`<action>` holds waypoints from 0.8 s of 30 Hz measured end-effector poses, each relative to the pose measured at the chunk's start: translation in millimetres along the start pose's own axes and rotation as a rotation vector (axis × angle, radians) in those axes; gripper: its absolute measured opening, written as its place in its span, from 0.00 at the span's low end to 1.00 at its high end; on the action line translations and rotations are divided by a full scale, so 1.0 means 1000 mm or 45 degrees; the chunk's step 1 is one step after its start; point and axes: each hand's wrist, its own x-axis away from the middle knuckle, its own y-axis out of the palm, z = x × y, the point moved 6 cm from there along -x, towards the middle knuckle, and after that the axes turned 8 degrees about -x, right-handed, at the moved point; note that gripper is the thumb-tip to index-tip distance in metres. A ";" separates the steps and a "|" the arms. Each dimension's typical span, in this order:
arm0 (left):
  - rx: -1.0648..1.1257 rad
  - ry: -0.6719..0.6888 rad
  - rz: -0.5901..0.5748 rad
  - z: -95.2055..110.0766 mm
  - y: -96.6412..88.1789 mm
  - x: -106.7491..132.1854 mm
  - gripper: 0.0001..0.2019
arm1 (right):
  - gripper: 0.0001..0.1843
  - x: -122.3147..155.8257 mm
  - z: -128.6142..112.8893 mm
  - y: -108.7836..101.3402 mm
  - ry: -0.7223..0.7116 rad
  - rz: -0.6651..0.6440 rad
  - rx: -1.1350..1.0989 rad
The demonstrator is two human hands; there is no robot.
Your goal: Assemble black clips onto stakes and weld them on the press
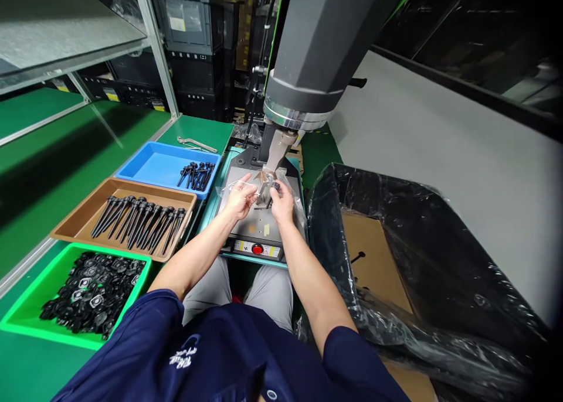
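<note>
Where the grey press (316, 44) hangs over its plate (253, 229), both hands meet at the fixture (265, 182): right hand (281, 201) pinches a black pin (269, 198), left hand (240, 198) grip unclear. Pin looks light, stiff, slick; hold its shaft near the head.

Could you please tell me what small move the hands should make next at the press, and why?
Probably ease the black part down onto the fixture under the horn: the right hand pinches it right there, the left hand rests alongside, and whether it is seated is unclear.
</note>
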 end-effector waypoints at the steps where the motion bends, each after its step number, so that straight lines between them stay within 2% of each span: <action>1: 0.002 0.006 0.001 0.001 0.000 -0.001 0.33 | 0.20 -0.002 -0.004 -0.001 -0.026 0.015 0.002; 7: -0.005 0.026 -0.005 0.011 0.003 -0.008 0.35 | 0.16 -0.014 -0.017 0.004 -0.128 0.023 -0.133; 11: -0.044 0.034 0.007 0.015 0.003 -0.013 0.36 | 0.18 -0.023 -0.009 0.011 -0.054 -0.040 -0.194; 19: -0.053 0.039 -0.010 0.017 0.007 -0.022 0.36 | 0.22 -0.044 0.011 0.025 0.119 -0.064 -0.205; 24: -0.057 0.022 0.013 0.019 0.007 -0.026 0.36 | 0.22 -0.049 0.014 0.031 0.209 -0.139 -0.303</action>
